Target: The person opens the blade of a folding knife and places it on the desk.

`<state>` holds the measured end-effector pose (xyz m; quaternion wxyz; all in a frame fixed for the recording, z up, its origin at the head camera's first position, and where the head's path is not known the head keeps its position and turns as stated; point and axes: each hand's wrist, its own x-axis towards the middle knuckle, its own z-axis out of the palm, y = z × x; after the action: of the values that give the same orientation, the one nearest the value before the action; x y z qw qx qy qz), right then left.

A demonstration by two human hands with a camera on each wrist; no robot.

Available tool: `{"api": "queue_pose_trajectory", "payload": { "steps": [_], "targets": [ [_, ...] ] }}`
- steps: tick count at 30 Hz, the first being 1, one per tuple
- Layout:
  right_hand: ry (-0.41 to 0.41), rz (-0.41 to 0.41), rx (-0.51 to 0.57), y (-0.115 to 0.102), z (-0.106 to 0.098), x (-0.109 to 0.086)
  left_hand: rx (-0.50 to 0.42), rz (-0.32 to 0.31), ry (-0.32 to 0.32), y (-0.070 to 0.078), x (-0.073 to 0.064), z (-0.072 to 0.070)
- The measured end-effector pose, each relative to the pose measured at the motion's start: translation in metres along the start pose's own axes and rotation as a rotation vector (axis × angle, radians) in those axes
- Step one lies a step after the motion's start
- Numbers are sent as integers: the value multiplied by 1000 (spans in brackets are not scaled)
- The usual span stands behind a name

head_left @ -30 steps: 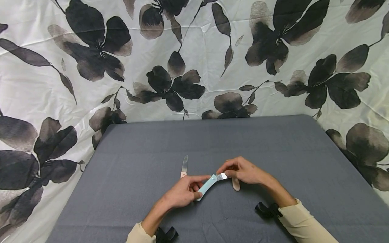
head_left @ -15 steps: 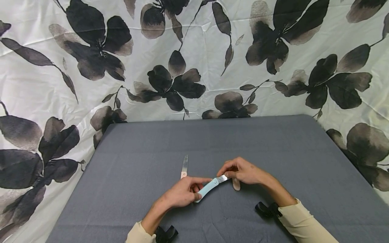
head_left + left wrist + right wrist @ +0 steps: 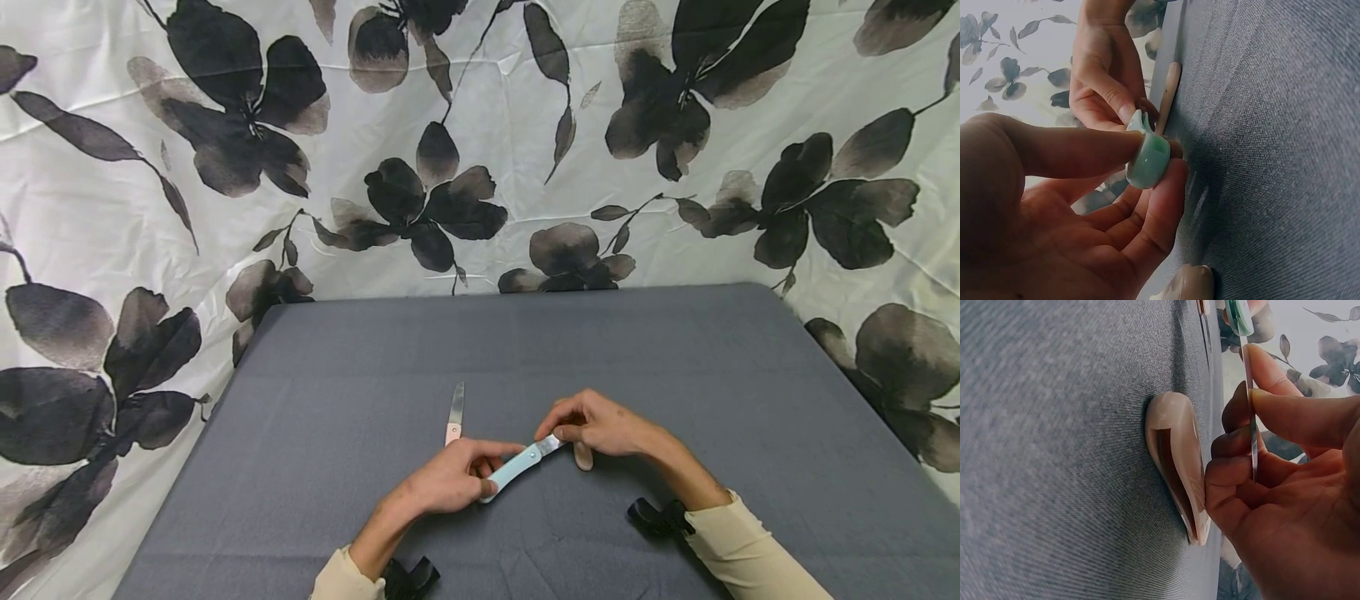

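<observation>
A folding knife with a pale blue handle is held over the grey table between both hands. My left hand pinches the handle's rear end, thumb on one side and fingers on the other, as the left wrist view shows. With thumb and fingers, my right hand pinches the flat of the blade. The blade stands unfolded, nearly in line with the handle. Beneath my right hand lies a folded knife with a beige-pink handle. Behind my left hand is a pink-handled knife, its blade extended, its handle partly hidden.
The grey cloth-covered table reaches back to a white curtain with dark flower prints. Black wrist cameras sit on both wrists, the right one close above the table.
The blue handle's pivot end has swung down towards me, so handle and blade stand straighter to each other. My left fingers have shifted slightly with it; my right hand has barely moved.
</observation>
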<state>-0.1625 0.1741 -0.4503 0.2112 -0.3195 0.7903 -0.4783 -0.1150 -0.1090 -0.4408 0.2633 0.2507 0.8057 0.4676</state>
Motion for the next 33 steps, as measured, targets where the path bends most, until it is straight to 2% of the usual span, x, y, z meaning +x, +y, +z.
{"api": "queue_pose_trajectory", "payload": {
  "steps": [10,13,18,23,28,33],
  "targets": [
    [-10,-5,-17,-1,0,1,20,-2,1,0,0,0],
    [13,-24,-22,0,-1,2,16,1,13,-1,0,1],
    [139,-15,-10,2,-4,3,-54,17,45,-4,2,6],
    [264,60,84,10,-10,11,-140,23,69,-4,10,15],
    [366,134,193,16,-8,25,-138,46,107,-2,15,23],
    [435,182,300,15,-3,38,-128,54,132,-2,19,27]
  ]
}}
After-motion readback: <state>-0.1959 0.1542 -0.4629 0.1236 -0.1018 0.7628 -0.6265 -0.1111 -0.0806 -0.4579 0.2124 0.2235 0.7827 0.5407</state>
